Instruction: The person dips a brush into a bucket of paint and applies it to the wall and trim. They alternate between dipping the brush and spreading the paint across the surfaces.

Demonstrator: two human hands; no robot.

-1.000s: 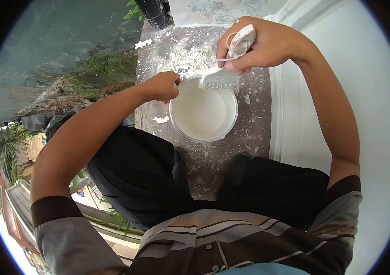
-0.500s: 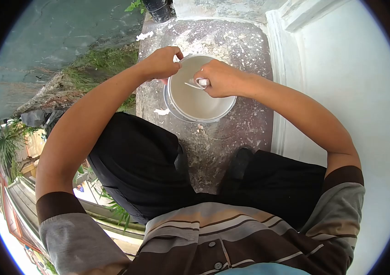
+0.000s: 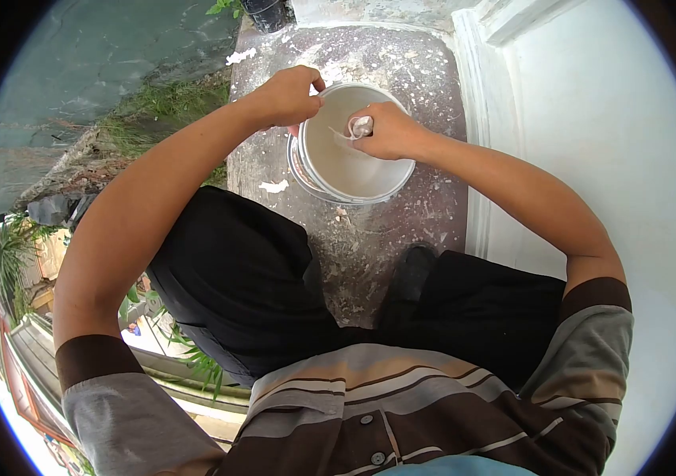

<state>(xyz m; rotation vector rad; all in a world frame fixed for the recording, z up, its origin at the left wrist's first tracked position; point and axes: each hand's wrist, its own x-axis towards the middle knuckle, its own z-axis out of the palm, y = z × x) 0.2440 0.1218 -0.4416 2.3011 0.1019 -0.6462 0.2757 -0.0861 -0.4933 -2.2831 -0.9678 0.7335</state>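
A white plastic bucket (image 3: 358, 184) stands on the stained floor between my feet, leaning to the right so that part of its left outer side shows. My left hand (image 3: 290, 97) grips its rim at the upper left, fingers over the outside and thumb at the edge. Inside the mouth, my right hand (image 3: 389, 133) is closed around the pale, smeared handle of a tool (image 3: 362, 127). A thin, light edge of that tool points left toward the inner wall; the rest is hidden by my hand. Whitish residue coats the bucket's inside.
White flakes and splashes cover the floor (image 3: 433, 202). A white wall (image 3: 592, 119) runs along the right. Behind the bucket stands a black pot (image 3: 266, 14) near a pale wall base. Grass (image 3: 143, 111) and greenish water (image 3: 100, 63) lie past the floor's left edge.
The bucket has tipped and shifted a little to the right, showing more of its left side. My right hand has turned slightly with the tool, still inside the bucket.
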